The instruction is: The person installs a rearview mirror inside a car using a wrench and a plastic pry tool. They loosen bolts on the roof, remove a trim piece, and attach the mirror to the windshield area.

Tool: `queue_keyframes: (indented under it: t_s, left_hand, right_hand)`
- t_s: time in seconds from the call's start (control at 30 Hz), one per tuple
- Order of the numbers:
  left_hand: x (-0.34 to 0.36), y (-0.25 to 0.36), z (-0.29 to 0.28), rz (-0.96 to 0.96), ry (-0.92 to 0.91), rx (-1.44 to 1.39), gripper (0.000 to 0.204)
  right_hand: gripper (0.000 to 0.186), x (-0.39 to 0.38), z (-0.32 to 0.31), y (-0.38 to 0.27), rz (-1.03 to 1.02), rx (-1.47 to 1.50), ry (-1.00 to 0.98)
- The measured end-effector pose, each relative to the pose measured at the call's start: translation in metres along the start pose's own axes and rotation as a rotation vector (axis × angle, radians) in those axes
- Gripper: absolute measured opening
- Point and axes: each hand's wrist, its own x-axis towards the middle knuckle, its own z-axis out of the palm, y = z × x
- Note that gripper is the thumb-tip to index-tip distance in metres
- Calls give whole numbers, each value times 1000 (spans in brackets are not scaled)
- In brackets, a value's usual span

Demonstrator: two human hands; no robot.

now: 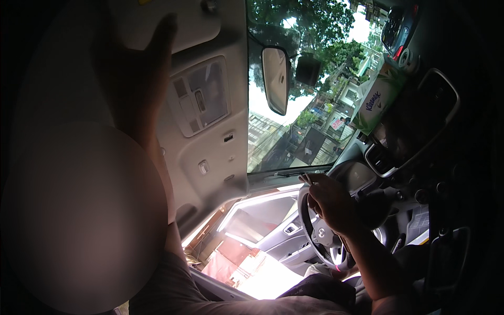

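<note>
The scene is tilted sideways inside a car, with the ceiling along the left and the windshield at the upper middle. My left hand (139, 68) is raised near the pale sun visor (197, 37). Its thumb stands apart; the other fingers fade into shadow, and nothing shows in the hand. My right hand (328, 202) is closed around the rim of the dark steering wheel (305, 223). A small pale sliver by its fingertips is too small to identify. A blurred grey patch covers the lower left, hiding part of the left arm.
An overhead light console (202, 97) is set in the ceiling. The rear-view mirror (276, 81) hangs by the windshield. A green and white tissue box (375, 102) rests on the dashboard above a dark screen (422, 118). A door (286, 239) lies beyond the wheel.
</note>
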Motion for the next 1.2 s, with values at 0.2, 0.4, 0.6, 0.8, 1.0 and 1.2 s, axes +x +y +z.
queue_keyframes:
  t_s: [0.2,0.4,0.6,0.8,1.0,1.2]
  left_hand:
    - [15,5,13,9,177,10,70]
    - [11,18,-3,-8,200,-225,47]
    - [5,27,-18,-123,57,-600,44]
    - [-7,99,35,393,-423,-650,51]
    - [21,114,17,270,-970,-707,58]
    - [0,91,49,654,-654,-653,51]
  right_hand:
    - [32,0,7,10,-40,166,-2]
    - [30,2,11,8,-23,99,-5]
    - [28,0,25,12,9,130,-53]
    - [28,10,-3,17,-47,24,40]
    - [29,3,12,34,-130,87,-52]
    - [33,-1,4,6,38,-14,-20]
